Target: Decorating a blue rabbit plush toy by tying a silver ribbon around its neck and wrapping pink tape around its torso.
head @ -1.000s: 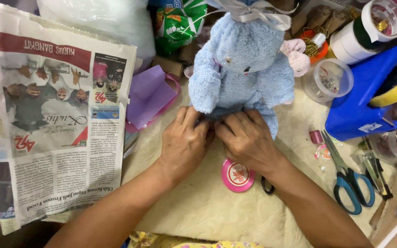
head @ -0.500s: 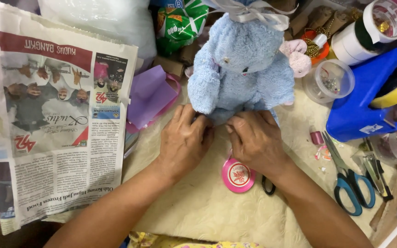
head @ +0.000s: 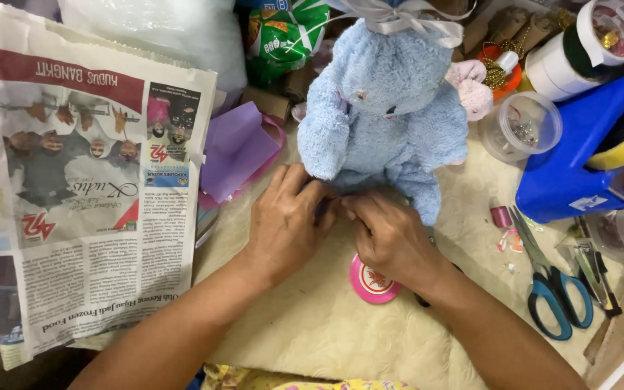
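Bear, pale blue and plush, sits upright on a cream fleecy mat, and both hands pinch at its lower edge: the left hand and right hand meet with fingertips closed on the fabric, a pink disc just below the right wrist. Scissors lie to the right and a newspaper to the left. Farther back are a purple sheet, a blue tape dispenser, a clear cup and a green packet.

We see a cream fleece cloth covering the tabletop; on it lie a newspaper, blue-handled scissors, a pink disc and a blue tape dispenser.
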